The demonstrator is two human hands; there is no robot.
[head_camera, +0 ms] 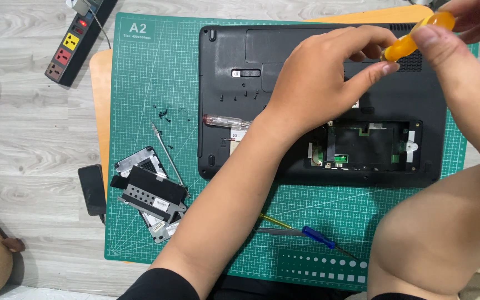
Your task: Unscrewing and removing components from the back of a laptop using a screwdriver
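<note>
Looking down from a head camera: one black laptop [284, 61] lies upside down on a green cutting mat [140, 100], its open bottom compartment [365, 145] showing a green circuit board. Both hands meet above the laptop's far right corner. The right hand [462, 50] grips one orange screwdriver handle [418, 34] between thumb and fingers; the left hand [320, 75] pinches just below the handle, where the shaft is hidden. Three more screwdrivers rest nearby: a clear-handled one [226, 120] on the laptop, a blue-handled one [318, 237] and a yellow one [276, 221] on the mat. Removed cover plates [151, 194] lie stacked left.
</note>
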